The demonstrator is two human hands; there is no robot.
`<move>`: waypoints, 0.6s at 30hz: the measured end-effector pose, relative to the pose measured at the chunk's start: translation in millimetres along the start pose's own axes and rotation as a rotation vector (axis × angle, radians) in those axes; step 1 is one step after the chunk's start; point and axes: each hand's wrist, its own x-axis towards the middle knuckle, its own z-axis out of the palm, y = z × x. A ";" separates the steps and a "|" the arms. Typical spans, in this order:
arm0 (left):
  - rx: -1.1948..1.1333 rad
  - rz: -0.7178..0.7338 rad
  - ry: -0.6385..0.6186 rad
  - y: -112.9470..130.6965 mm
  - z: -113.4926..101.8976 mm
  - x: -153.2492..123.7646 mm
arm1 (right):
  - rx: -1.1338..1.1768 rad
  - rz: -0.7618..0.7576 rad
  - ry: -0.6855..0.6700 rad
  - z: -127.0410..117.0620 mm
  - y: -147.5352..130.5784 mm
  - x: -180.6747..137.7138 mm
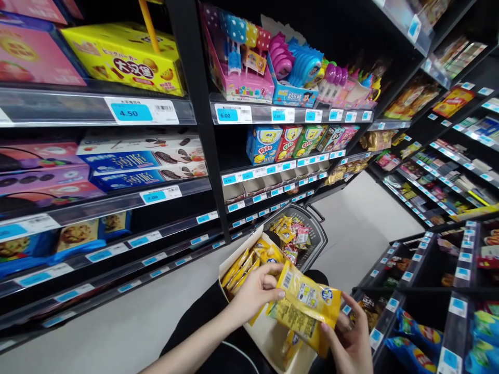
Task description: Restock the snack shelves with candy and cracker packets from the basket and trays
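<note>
I hold a yellow snack packet (306, 306) over an open cardboard box (268, 332) that rests on my lap. My left hand (255, 292) pinches the packet's top left corner, fingers closed on it. My right hand (351, 340) grips the packet's lower right edge from below. More yellow packets (249, 262) stand in a row inside the box, just behind my left hand.
A dark shopping basket (315, 236) with mixed snack packets sits on the floor beyond the box. Black shelves with boxed biscuits (125, 54), toys and blue price tags run along the left. Another shelf unit with chip bags (413, 332) stands at the right.
</note>
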 end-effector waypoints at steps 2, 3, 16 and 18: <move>0.024 -0.013 -0.001 3.7 -1.0 0.4 | 0.007 -0.010 0.020 -3.6 0.2 0.0; 0.029 -0.015 0.008 5.9 -1.3 0.5 | 0.001 -0.019 0.009 -6.6 -0.5 0.7; 0.307 0.168 0.033 17.1 0.9 -10.4 | -0.364 -0.325 -0.067 -15.8 -7.8 7.3; 0.400 0.368 -0.031 21.8 -2.4 -11.4 | -0.420 -0.477 -0.062 -18.5 -13.8 9.4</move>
